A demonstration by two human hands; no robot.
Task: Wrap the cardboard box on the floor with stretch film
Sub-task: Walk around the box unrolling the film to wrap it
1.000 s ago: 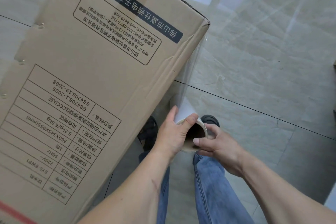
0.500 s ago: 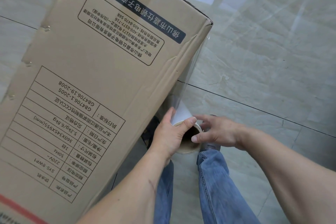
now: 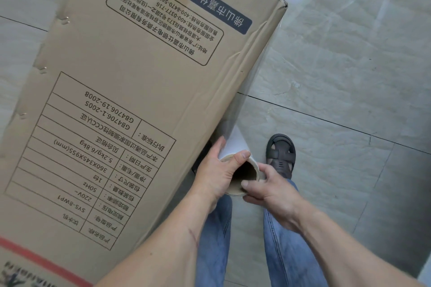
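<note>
Head view, looking down: nearest you, both your hands close around the open top of the stretch film roll (image 3: 241, 173), held upright between your knees and the box. Your left hand (image 3: 215, 176) cups the roll's left side, its thumb hooked over the cardboard rim; your right hand (image 3: 268, 187) grips the right side, its thumb on the rim's near edge and its fingers curled under, out of sight. The roll's long axis runs down toward the floor (image 3: 349, 77), parallel to the box's near right corner edge. Just left of your hands stands the cardboard box (image 3: 140, 77), tall and printed, rising from the tiles and filling the left of the scene; your left hand is the nearer to it. A clear sheet of film (image 3: 254, 91) stretches from the roll away along the box's right face to its far corner. Judged from this, the next pass must carry the roll around the box, keeping its axis parallel to that edge. Your sandalled foot (image 3: 281, 154) stands just beyond the roll, to its right.
</note>
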